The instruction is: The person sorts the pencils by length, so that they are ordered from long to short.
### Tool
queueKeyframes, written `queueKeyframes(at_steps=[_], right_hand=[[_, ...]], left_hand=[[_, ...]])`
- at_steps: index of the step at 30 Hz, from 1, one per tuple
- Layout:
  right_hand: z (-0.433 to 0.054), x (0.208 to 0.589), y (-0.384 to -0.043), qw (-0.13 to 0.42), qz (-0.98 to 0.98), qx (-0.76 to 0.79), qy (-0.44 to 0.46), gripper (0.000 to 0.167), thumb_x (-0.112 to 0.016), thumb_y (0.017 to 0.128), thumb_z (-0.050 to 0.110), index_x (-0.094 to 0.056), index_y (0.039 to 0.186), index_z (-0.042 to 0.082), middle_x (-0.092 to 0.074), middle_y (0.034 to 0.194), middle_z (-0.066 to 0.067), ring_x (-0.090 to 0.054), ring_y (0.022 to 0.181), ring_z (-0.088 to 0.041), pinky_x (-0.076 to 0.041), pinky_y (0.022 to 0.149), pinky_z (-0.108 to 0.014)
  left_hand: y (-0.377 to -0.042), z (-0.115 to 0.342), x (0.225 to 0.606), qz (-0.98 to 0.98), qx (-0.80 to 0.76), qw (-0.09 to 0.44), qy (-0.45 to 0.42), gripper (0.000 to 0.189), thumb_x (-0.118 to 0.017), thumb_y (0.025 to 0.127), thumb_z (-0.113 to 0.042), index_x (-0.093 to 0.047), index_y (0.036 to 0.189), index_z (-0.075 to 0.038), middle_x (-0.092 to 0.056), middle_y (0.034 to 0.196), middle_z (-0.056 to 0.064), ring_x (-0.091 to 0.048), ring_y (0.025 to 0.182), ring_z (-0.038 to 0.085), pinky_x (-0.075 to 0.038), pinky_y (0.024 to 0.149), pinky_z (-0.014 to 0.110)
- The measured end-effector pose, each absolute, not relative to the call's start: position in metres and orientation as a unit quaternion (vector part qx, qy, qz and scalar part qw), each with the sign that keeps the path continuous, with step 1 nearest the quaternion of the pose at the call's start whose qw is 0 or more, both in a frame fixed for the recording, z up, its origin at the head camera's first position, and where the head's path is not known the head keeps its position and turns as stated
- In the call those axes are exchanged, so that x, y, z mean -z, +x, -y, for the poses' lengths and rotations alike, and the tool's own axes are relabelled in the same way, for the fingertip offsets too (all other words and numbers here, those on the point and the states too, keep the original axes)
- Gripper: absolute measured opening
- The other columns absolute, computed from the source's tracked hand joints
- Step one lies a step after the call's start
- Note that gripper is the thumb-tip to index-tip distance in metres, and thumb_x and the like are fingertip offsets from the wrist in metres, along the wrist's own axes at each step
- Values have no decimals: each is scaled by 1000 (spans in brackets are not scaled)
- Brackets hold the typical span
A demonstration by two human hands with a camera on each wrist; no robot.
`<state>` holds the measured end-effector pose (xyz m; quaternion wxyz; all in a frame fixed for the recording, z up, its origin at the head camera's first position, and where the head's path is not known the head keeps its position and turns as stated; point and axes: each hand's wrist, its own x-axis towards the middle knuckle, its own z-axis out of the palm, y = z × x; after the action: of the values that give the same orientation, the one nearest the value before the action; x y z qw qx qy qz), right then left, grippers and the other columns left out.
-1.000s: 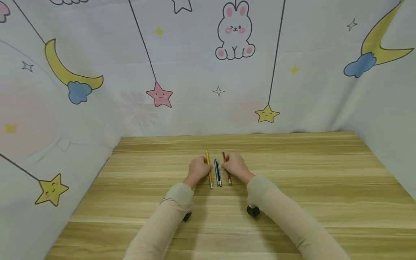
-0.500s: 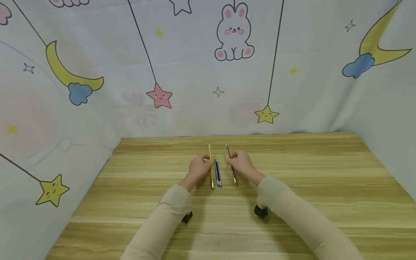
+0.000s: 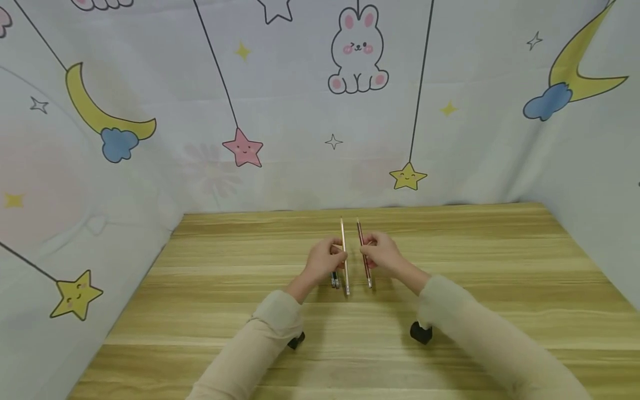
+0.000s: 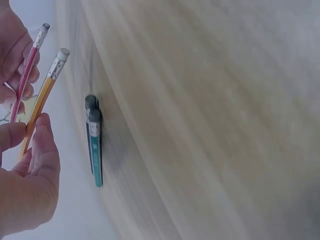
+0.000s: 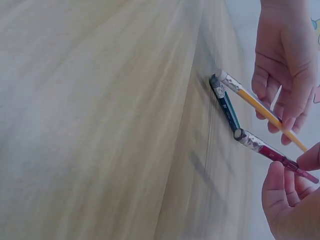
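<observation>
My left hand (image 3: 324, 261) pinches a yellow pencil (image 4: 44, 92) between thumb and fingers, its eraser end toward me. Just to the right, my right hand (image 3: 385, 254) pinches a dark red pencil (image 5: 270, 152) the same way. Both pencils are held above the table, roughly side by side with a small gap. Below them a green pencil (image 4: 96, 155) and a dark pencil (image 4: 89, 107) lie close together on the wood. In the head view the left hand hides most of that lying pair, leaving their eraser ends in sight.
The wood-grain table (image 3: 475, 278) spreads out around the hands. Behind it and at the sides hangs a white cloth (image 3: 290, 111) printed with stars, moons and a rabbit. A black wrist device (image 3: 421, 332) sits under the right cuff.
Both pencils have been lifted off the table. My right hand has shifted right with the red pencil; my left followed rightward with the yellow one, passing over the lying pair.
</observation>
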<state>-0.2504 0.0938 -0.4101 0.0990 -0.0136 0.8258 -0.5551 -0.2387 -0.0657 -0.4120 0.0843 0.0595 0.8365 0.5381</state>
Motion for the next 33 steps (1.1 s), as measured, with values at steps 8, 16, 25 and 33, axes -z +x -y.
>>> queueKeyframes(at_steps=[8,16,25,33], right_hand=[[-106,407,-237,129,-787,601,-46,19,-47,77,-1,-47,96,-5,-49,65,-1,-50,50,-13,-50,53,-32],[-113,408,-226,169,-768,614,-67,15,-48,78,-3,-46,93,-7,-51,65,-1,-51,51,-12,-51,55,-32],[-118,412,-220,193,-762,615,-69,18,-51,79,-2,-47,96,-7,-53,65,-2,-53,53,-11,-49,53,-25],[-120,414,-218,206,-753,622,-64,17,-51,80,-1,-46,95,-6,-53,66,-2,-54,55,-12,-48,52,-24]], left_hand=[[-232,54,412,-824,-554,97,75,33,-55,84,-4,-50,116,3,-61,88,16,-63,65,23,-54,62,35],[-226,48,414,-822,-554,100,87,31,-55,84,-3,-51,114,1,-61,90,17,-63,67,24,-54,63,34],[-221,42,416,-821,-552,112,92,29,-56,84,-3,-51,112,1,-62,90,17,-63,64,20,-54,61,32],[-219,38,416,-821,-550,120,91,31,-57,83,-4,-51,113,1,-63,89,17,-61,62,15,-53,59,29]])
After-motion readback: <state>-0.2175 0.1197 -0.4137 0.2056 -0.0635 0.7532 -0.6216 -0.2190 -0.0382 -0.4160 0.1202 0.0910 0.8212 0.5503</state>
